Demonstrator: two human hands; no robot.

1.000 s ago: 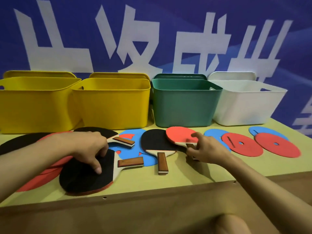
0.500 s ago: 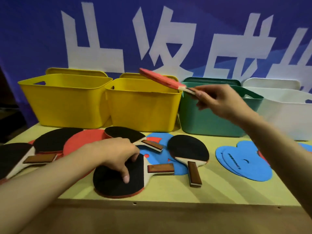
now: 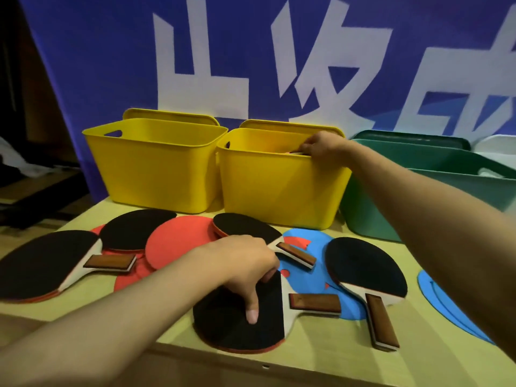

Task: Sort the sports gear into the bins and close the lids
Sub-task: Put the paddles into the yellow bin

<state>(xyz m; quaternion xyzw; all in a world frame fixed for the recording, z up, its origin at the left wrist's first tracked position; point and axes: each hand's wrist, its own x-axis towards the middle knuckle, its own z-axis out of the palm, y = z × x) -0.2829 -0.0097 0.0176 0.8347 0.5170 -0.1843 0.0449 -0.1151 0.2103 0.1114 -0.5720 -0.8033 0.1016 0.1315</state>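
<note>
I see a blue banner (image 3: 97, 65) filling the back, with big white characters that I cannot read in full since they are cropped. Below it the counter (image 3: 321, 356) carries a row of bins: a left yellow bin (image 3: 150, 174), a second yellow bin (image 3: 279, 194) just beside it, then a green bin (image 3: 435, 188) at the right, each with its lid standing behind it.

My right arm stretches across from the lower right, and my right hand (image 3: 321, 146) sits over the far right rim of the second yellow bin, fingers curled down and pinching the handle end of a paddle inside the bin (image 3: 294, 152); only a sliver of it shows above the rim.

My left arm comes in from the lower left. My left hand (image 3: 245, 266) rests on the near black paddle (image 3: 237, 319) at the counter's front edge, thumb pressed flat on its black rubber, the other fingers curled at the blade's far edge.

Four more black paddles lie flat around it: far left (image 3: 42, 263), behind it (image 3: 134, 230), one just beyond my knuckles (image 3: 245, 227), and one to the right (image 3: 365, 269). Red discs (image 3: 178, 241) and blue discs (image 3: 315, 241) lie under them.
</note>
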